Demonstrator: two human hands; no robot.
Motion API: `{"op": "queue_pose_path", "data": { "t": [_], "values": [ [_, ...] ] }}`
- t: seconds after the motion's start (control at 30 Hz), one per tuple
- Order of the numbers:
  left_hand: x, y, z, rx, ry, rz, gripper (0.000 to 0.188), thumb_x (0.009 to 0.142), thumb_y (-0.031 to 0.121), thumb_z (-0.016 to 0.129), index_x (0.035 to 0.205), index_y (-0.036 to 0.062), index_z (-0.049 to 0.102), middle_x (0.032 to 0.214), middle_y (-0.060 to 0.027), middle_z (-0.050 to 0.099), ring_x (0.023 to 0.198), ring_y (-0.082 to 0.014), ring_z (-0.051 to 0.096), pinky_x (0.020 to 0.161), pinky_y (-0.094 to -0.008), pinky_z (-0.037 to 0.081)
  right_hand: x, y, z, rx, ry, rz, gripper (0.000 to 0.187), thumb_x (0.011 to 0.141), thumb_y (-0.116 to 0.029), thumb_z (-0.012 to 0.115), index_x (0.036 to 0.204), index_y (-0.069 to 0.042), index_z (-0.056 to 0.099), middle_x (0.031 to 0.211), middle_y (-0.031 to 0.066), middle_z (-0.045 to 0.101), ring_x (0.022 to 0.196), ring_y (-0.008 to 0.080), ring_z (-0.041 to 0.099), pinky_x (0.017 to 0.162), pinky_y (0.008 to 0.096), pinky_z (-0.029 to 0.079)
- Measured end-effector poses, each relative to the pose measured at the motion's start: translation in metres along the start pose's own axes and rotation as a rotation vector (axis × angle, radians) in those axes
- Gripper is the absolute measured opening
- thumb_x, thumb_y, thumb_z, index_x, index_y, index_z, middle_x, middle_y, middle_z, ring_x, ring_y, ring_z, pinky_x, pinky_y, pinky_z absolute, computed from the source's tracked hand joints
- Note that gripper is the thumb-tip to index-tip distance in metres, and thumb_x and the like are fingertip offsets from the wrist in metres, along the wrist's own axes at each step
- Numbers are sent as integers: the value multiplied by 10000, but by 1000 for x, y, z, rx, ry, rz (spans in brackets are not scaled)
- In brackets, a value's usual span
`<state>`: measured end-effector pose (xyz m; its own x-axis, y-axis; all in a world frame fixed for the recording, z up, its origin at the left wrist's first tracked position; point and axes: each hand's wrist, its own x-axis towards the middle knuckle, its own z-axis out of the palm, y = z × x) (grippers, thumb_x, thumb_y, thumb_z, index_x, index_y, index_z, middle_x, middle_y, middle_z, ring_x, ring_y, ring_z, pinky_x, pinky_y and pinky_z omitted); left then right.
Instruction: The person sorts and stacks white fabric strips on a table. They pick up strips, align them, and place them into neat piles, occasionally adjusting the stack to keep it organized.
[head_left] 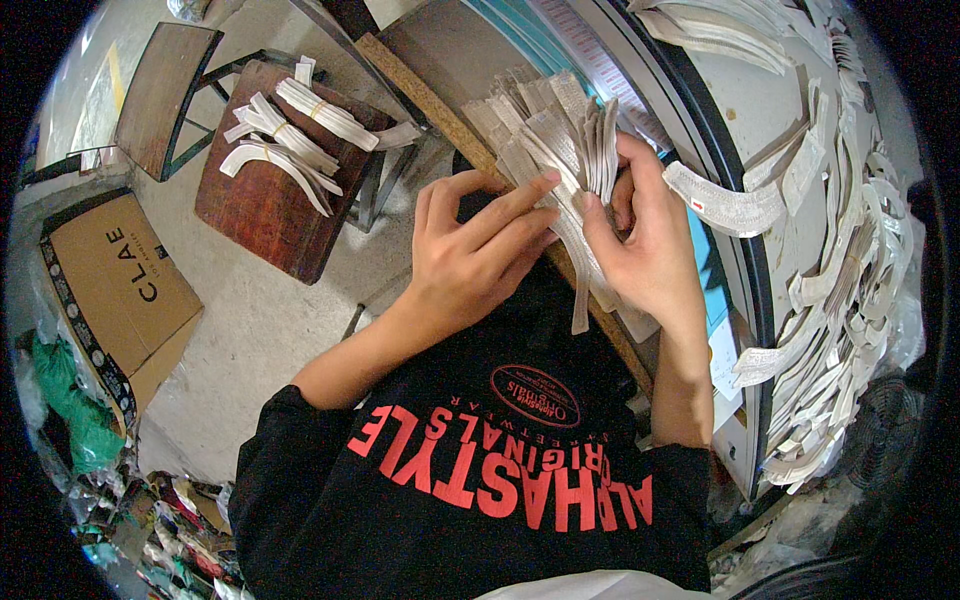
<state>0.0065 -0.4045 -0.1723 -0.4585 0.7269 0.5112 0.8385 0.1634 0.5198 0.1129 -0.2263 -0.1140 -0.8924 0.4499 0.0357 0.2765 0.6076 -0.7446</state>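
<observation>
Small garment or footwear workshop, by every sign. Bare concrete floor [260, 320], worktable [800, 230] heaped with pale cut strips [850, 270], banded bundles [290, 135] stacked on a wooden stool [262, 215]. Cardboard box [115, 290] and scraps alongside.

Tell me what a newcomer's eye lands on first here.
First, the two hands at centre: the left hand and right hand together grip a thick fanned stack of pale strips. Next, the heap of loose pale strips piled along the worktable on the right. At upper left, tied bundles of strips lie on a reddish wooden stool.
</observation>
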Motion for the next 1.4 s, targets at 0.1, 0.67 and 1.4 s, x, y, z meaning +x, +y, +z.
{"op": "queue_pose_path", "data": {
  "t": [0.1, 0.67, 1.4],
  "values": [
    [2, -3, 2, 3, 7, 6, 338, 765, 167, 902, 1087, 161, 800, 1379, 21, 748, 1104, -283, 635, 977, -392, 496, 3, -2, -2, -17, -8, -9, 586, 908, -38, 763, 1446, -25, 532, 713, 41, 456, 619, 156, 464, 581, 324, 380],
    [0, -7, 1, -12, 14, 50, 297, 766, 148, 876, 1053, 163, 804, 1369, -2, 746, 1060, -284, 643, 935, -399, 510, 3, 0, -1, -11, 1, 3, 659, 845, -79, 829, 1442, -42, 552, 730, 22, 433, 640, 135, 432, 586, 313, 376],
    [18, -27, -24, -134, 354, 243, 394, 732, -57, 829, 1088, 95, 760, 1113, -83, 720, 993, -287, 699, 804, -380, 560, 3, 7, 7, -95, 50, -92, 640, 865, -80, 861, 1422, -10, 553, 878, 99, 569, 702, 202, 513, 640, 355, 433]
  ]
}}
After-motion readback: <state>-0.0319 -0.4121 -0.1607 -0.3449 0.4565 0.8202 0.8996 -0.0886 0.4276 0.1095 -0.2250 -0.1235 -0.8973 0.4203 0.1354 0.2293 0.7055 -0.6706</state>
